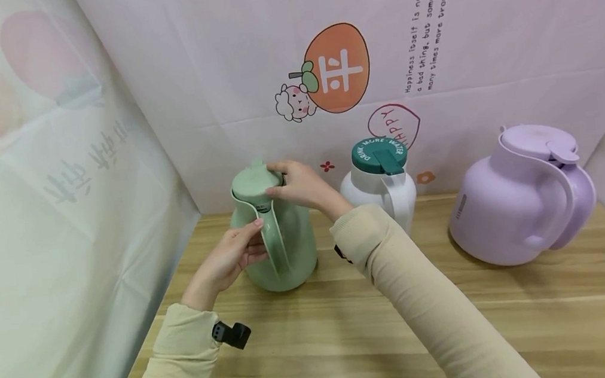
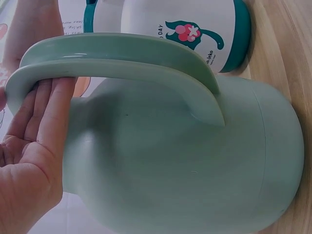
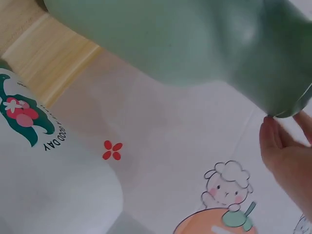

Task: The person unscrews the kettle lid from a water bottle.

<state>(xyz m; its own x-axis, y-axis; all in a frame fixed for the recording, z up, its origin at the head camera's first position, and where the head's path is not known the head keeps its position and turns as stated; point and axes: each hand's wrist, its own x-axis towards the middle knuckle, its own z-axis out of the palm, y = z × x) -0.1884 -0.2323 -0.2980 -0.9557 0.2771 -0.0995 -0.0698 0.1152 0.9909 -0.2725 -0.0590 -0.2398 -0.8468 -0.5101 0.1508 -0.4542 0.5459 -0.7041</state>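
Observation:
A pale green vacuum jug (image 1: 299, 243) stands upright on the wooden table, its handle turned toward me. My left hand (image 1: 231, 256) holds the upper part of the handle (image 1: 273, 242), thumb on the outer side and fingers passing through the loop. In the left wrist view those fingers (image 2: 53, 114) lie beneath the handle. My right hand (image 1: 302, 184) grips the round green lid (image 1: 252, 183) by its right edge, thumb at the near side and fingers at the far side. From the right wrist, the fingertips (image 3: 269, 127) touch the jug's upper rim; much of the lid is hidden there.
Just right of the green jug is a white jug (image 1: 353, 187) with a dark green lid, partly behind my right forearm. A purple jug (image 1: 499, 214) stands farther right. Printed cloth (image 1: 229, 93) hangs behind the table (image 1: 316, 350) and along the left side.

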